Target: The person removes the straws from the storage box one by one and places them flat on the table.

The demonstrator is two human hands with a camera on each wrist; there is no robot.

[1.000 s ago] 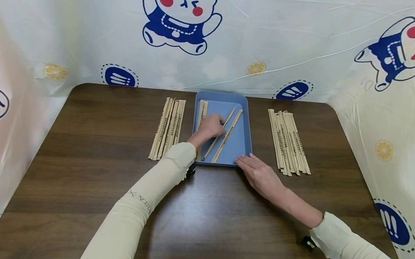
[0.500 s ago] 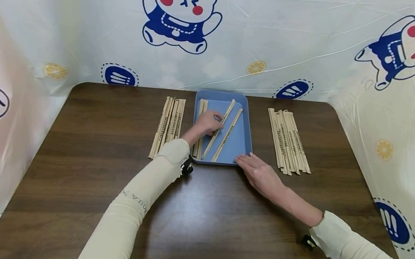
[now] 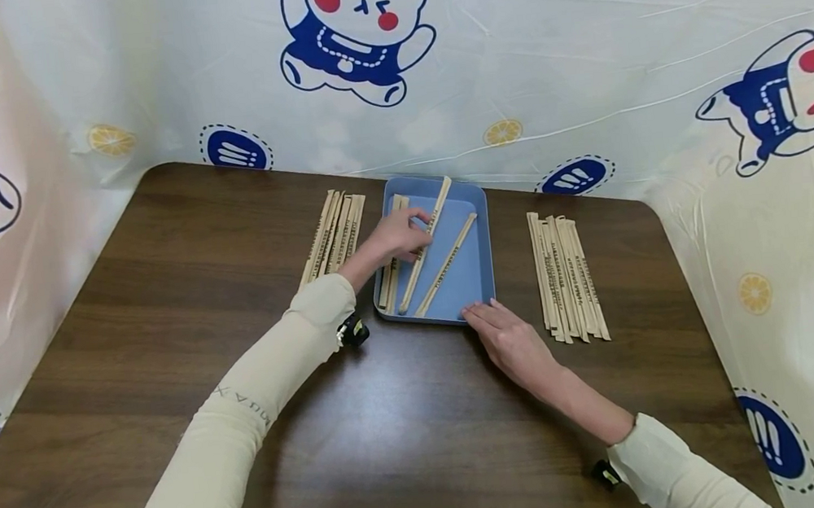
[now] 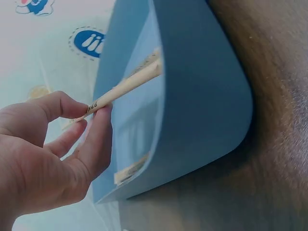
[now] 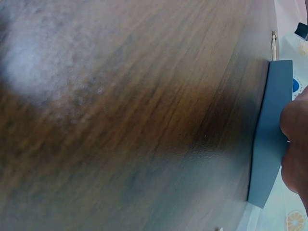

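Observation:
In the head view a blue tray (image 3: 481,279) holds several paper-wrapped straws. My left hand (image 3: 400,237) is over its left half, pinching one straw (image 3: 439,204) between thumb and fingertips. That straw slants, its far end overlapping the tray's far rim. The left wrist view shows the pinched straw (image 4: 130,85) close up, with thumb and fingertips around its narrow body. Another straw (image 3: 448,262) lies diagonally to the right, and more straws (image 3: 390,287) lie along the left wall, partly hidden by the hand. My right hand (image 3: 511,342) holds the tray's near right corner, fingers at the rim.
One row of wrapped straws (image 3: 328,237) lies left of the tray, partly covered by the left forearm. A second row (image 3: 567,279) lies to its right. The brown wooden table (image 3: 396,451) meets a printed curtain (image 3: 505,48) at the back and sides.
My left hand has risen slightly and shifted back leftward, lifting the pinched straw away from the one beside it. The right hand and tray have stayed put.

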